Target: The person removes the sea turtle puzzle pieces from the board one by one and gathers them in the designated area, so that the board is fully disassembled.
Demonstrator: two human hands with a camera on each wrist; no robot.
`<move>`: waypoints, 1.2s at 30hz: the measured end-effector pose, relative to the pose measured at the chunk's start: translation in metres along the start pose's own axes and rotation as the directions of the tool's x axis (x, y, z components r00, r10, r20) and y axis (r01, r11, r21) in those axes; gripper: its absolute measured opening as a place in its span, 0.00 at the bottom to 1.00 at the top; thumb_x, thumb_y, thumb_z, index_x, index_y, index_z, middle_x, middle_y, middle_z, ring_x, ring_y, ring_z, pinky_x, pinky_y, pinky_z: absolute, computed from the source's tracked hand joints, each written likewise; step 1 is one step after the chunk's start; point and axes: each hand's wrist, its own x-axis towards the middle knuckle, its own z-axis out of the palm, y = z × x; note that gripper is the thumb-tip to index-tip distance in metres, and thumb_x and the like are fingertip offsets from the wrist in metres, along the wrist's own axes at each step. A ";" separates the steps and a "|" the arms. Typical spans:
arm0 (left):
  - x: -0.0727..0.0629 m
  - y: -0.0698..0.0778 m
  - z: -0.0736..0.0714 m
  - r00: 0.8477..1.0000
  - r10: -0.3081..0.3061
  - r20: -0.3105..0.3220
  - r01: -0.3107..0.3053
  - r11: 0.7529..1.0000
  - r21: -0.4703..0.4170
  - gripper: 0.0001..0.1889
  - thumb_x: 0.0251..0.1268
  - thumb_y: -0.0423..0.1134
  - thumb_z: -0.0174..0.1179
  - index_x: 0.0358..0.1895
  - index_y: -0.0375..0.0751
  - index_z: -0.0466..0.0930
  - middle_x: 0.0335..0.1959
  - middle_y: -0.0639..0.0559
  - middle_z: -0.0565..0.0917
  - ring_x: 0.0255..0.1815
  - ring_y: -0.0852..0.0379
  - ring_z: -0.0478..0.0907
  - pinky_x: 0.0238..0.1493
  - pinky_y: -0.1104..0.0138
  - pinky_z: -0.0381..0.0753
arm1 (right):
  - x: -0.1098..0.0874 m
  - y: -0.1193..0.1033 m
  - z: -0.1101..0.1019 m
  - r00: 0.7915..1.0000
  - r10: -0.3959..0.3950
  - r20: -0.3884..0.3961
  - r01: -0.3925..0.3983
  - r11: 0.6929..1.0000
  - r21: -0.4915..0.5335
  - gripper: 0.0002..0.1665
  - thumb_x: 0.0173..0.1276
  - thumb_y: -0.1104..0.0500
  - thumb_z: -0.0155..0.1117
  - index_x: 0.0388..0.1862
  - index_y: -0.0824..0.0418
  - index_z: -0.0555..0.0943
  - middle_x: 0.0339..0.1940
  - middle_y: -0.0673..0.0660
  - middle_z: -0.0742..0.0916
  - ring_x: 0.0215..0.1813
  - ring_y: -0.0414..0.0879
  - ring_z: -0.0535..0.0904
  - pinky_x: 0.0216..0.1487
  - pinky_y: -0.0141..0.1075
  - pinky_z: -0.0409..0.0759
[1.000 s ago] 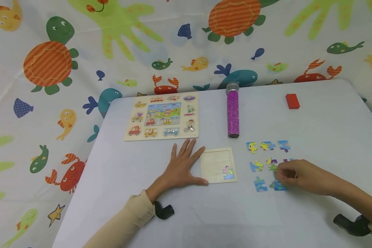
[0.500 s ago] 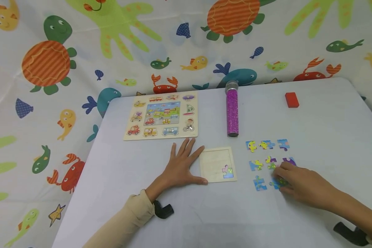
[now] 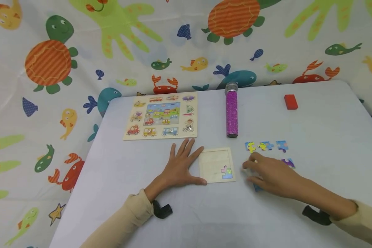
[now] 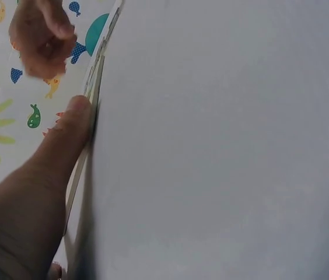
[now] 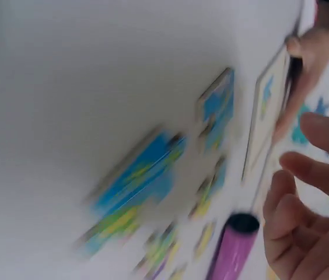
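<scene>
My left hand lies on the table with its fingers spread, thumb and index finger against the left side of a small square wooden puzzle tray. One jigsaw piece sits in the tray's lower right corner. My right hand hovers over the loose jigsaw pieces right of the tray, its fingers loosely bent. In the right wrist view nothing shows between thumb and fingers. Past the hand, a row of pieces and a purple piece are visible; it covers most of the others. The pieces look blurred from the right wrist.
A wooden vehicle peg puzzle board lies behind my left hand. To its right is a glittery purple microphone. A red block rests at the back right. Behind the white table hangs a sea-animal cloth.
My right hand has moved left, away from the lower right pieces towards the tray, and its fingers have parted. The left hand stays at the tray.
</scene>
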 end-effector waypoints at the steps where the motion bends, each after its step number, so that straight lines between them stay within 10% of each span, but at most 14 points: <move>1: 0.000 0.000 0.000 1.000 0.002 -0.001 -0.002 1.000 0.002 0.62 0.43 0.77 0.70 0.83 0.56 0.55 0.85 0.48 0.41 0.85 0.48 0.29 0.76 0.38 0.25 | 0.009 -0.005 0.002 1.000 -0.011 0.007 0.011 1.000 0.007 0.22 0.61 0.55 0.79 0.54 0.58 0.87 0.47 0.54 0.82 0.31 0.38 0.75 0.27 0.28 0.76; 11: -0.001 -0.001 0.000 1.000 0.001 -0.005 -0.001 1.000 0.000 0.62 0.43 0.77 0.70 0.83 0.56 0.55 0.85 0.48 0.41 0.85 0.48 0.30 0.76 0.37 0.26 | 0.047 -0.024 0.030 0.996 -0.092 0.020 0.092 0.995 -0.035 0.18 0.58 0.59 0.81 0.47 0.61 0.86 0.41 0.54 0.77 0.30 0.40 0.72 0.27 0.29 0.72; 24: -0.001 -0.002 0.000 1.000 -0.007 0.007 0.007 1.000 0.001 0.63 0.42 0.77 0.70 0.83 0.57 0.55 0.85 0.48 0.40 0.85 0.48 0.28 0.76 0.38 0.25 | 0.052 -0.020 0.022 0.999 -0.053 0.005 0.050 0.976 0.214 0.07 0.67 0.62 0.73 0.37 0.54 0.82 0.31 0.45 0.78 0.30 0.39 0.71 0.29 0.30 0.72; 31: 0.001 -0.001 0.000 1.000 -0.007 0.009 0.007 1.000 -0.005 0.63 0.42 0.77 0.71 0.83 0.56 0.55 0.85 0.48 0.41 0.85 0.48 0.29 0.76 0.38 0.25 | 0.032 0.007 -0.008 1.000 -0.024 -0.016 0.028 0.932 0.361 0.12 0.68 0.62 0.73 0.30 0.48 0.78 0.27 0.42 0.80 0.30 0.39 0.75 0.29 0.31 0.75; 36: 0.000 -0.002 0.000 1.000 -0.004 0.001 0.004 1.000 -0.006 0.62 0.42 0.77 0.70 0.82 0.56 0.55 0.85 0.48 0.41 0.85 0.48 0.29 0.76 0.37 0.26 | -0.001 0.041 -0.036 0.993 0.033 0.114 -0.077 0.909 0.409 0.06 0.70 0.57 0.71 0.35 0.47 0.82 0.32 0.44 0.82 0.38 0.42 0.77 0.34 0.31 0.78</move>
